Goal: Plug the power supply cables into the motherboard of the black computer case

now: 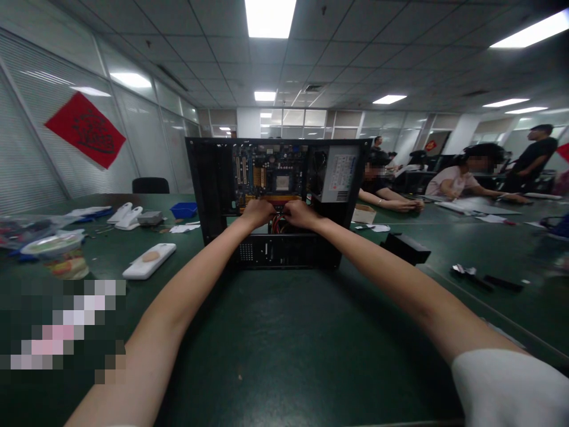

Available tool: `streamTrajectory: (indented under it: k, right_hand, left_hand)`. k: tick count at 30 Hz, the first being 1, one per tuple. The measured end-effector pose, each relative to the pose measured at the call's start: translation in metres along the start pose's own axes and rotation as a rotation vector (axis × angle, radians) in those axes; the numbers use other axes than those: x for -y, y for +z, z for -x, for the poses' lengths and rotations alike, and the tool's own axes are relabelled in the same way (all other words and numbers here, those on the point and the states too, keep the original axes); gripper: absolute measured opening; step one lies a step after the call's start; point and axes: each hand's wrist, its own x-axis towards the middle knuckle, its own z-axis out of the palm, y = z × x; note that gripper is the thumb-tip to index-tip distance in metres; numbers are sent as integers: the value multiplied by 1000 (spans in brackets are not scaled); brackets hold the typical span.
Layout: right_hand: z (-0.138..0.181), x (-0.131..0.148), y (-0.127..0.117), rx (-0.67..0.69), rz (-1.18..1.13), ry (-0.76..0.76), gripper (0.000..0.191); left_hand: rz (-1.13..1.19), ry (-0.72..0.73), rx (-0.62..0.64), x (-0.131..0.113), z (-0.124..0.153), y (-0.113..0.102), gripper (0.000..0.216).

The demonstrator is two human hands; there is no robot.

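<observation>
Inside the crosswise, viewer-facing case (pixel 213 190), left hand (pixel 258 212) and right hand (pixel 303 214) clutch red cables (pixel 278 225).

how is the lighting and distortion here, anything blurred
Head view: ceiling panels blow out white; the wide lens bows lines and stretches forearms; left hand and right hand sit shaded in the computer case; a pixelated patch masks part of the table.

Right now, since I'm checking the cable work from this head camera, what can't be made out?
All in the head view:
Whether the left hand and right hand grip anything inside the open black metal computer case: their own backs hide the grip.
Where the red cables plug in: behind the hands.
Print on the white power supply label: too small.
</observation>
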Motion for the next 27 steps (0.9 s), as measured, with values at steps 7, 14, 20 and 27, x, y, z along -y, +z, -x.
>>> streamTrajectory:
  k: [7, 14, 20, 27]
  right_hand:
    - [0, -1, 1, 13, -1, -2, 17]
    - [-3, -1, 5, 29, 50, -17, 23]
    - [-2, 0, 1, 74, 92, -36, 23]
    - [-6, -3, 6, 98, 132, -72, 25]
  left_hand:
    - [25, 0, 6, 2, -1, 3, 36]
    - [-2, 22, -22, 4, -1, 6, 35]
    - [6, 42, 1, 4, 1, 6, 35]
    - [22, -3, -7, 5, -2, 8, 39]
